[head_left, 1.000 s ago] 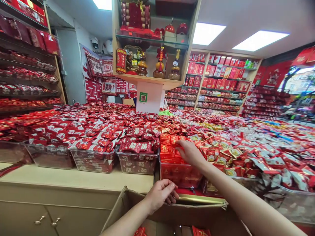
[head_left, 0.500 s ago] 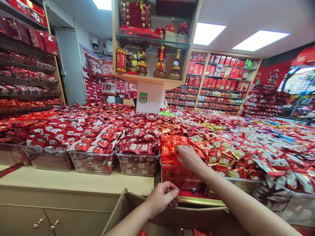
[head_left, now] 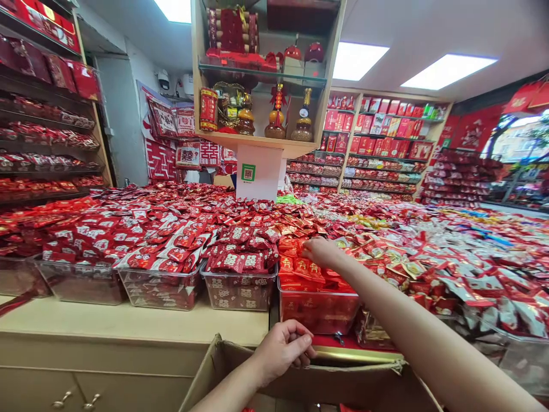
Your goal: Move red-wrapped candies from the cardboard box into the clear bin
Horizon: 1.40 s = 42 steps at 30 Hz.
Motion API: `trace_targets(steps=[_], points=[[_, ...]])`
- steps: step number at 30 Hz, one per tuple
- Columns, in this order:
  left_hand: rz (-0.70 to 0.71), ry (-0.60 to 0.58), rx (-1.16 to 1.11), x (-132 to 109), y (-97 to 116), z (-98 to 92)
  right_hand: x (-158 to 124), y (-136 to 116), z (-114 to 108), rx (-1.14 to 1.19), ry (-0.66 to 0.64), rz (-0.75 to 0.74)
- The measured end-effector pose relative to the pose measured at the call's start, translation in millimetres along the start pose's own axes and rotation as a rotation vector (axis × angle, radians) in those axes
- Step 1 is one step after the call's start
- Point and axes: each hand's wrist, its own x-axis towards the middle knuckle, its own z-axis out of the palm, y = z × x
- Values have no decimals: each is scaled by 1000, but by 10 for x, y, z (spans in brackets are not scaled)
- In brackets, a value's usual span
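My right hand (head_left: 323, 252) reaches forward into a pile of shiny red packets (head_left: 306, 269) with gold lettering. Its fingers are bent and pressed together against the packets; what lies under the fingertips is hidden. The packets overfill a clear plastic bin (head_left: 319, 312) at the counter's front. Nearer to me, my left hand (head_left: 286, 345) hovers over the far edge of an open cardboard box (head_left: 343, 380). Its fingers are curled in, the thumb lies across them, and no object shows in them. A few red pieces are partly visible low inside the box.
Clear bins of dark red packets (head_left: 240, 289) line the counter (head_left: 141, 323) on the left. Red and white packets (head_left: 476, 286) spread to the right. A display cabinet (head_left: 257, 140) stands above the middle on a white post (head_left: 257, 186). Shelves of red goods line the walls.
My right hand has shifted slightly up and left over the red packets, uncovering more of them in front. My left hand stays almost in place. The whole view has tilted a little.
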Motion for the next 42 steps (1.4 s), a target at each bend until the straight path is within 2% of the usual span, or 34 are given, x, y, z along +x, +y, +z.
trace_targets(steps=[13,19,24,36,39,42], points=[[10,-25,7,36,-24,-14,277,36,8,26,-95,104],[1,-18,6,21,4,-2,315,-49,-12,79,-58,-9],[13,-11,-16,12,-1,-1,354,-88,16,137,-107,-131],[-7,-1,-29,25,-49,0,414,-57,65,287,-161,-183],[-8,3,-20,16,-41,2,405,-83,63,316,-133,-190],[-1,9,0,23,-56,-10,378,-106,-33,336,-32,-164]])
